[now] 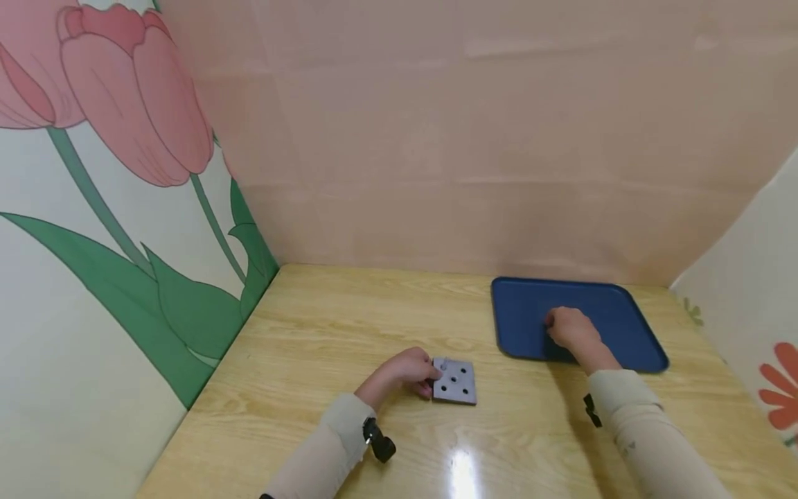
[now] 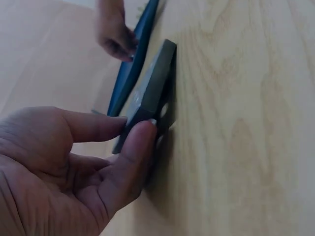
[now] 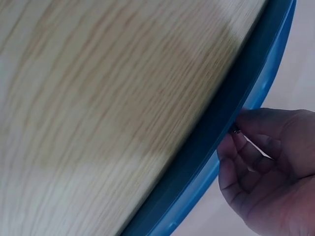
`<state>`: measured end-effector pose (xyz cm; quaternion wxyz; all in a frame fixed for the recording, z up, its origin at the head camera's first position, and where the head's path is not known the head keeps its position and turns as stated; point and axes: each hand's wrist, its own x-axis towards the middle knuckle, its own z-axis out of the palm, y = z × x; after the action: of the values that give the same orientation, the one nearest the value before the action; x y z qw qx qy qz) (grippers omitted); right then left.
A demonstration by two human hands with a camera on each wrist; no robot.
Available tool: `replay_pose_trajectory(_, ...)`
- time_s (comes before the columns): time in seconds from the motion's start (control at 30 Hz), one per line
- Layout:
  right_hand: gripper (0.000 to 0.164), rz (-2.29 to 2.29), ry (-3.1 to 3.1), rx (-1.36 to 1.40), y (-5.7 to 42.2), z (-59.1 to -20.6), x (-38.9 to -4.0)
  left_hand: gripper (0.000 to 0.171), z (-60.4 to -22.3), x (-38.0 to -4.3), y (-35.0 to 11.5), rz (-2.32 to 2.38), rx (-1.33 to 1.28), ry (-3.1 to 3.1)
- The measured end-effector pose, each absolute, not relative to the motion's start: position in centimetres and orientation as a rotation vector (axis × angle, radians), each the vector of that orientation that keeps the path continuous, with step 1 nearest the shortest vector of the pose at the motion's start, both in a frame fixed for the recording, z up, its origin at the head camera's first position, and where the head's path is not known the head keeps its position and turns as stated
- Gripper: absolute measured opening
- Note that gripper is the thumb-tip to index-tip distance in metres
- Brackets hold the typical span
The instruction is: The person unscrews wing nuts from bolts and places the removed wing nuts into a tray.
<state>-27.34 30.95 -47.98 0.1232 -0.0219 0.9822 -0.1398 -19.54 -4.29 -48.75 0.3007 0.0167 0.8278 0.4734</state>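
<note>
My left hand (image 1: pixel 408 371) pinches the left edge of a square grey metal plate (image 1: pixel 464 396) with several round holes. A small grey piece (image 1: pixel 445 363) shows near the plate's upper left corner. In the left wrist view the thumb and a finger grip the plate (image 2: pixel 155 81) at one edge, and it stands tilted close over the table. Over the blue tray (image 1: pixel 520 305), my right hand (image 1: pixel 572 329) has its fingertips together. Between them, in the right wrist view, is a small dark shiny piece (image 3: pixel 235 129), mostly hidden by the fingers; I cannot tell its kind.
The tray lies at the back right of the light wood table (image 1: pixel 349 305), its raised rim facing my right wrist. A pink sheet (image 1: pixel 436 138) hangs behind the table. Painted walls stand at the left (image 1: pixel 93 277) and right (image 1: pixel 748 291).
</note>
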Motion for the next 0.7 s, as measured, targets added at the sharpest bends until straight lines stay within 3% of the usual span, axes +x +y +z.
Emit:
replay_pose_trajectory(0.27, 0.041, -0.413, 2.838, -0.048, 31.0, -47.7, -26.4, 0.040, -47.6, -19.3, -3.2, 0.682, 0.259, 2.510)
replay_pose_trajectory(0.47, 0.046, -0.475, 2.954, -0.176, 30.0, -47.3, -24.8, 0.049, -47.0, -18.7, -3.3, 0.668, 0.326, 2.561)
replay_pose_trajectory(0.57, 0.045, -0.514, 2.995, -0.254, 28.9, -46.6, -23.5, 0.045, -46.9, -18.2, -4.1, 0.752, 0.334, 2.568)
replay_pose_trajectory(0.7, 0.042, -0.563, 3.001, -0.419, 26.6, -45.1, -22.0, 0.021, -46.5, -18.4, -6.0, 0.893, 0.303, 2.613)
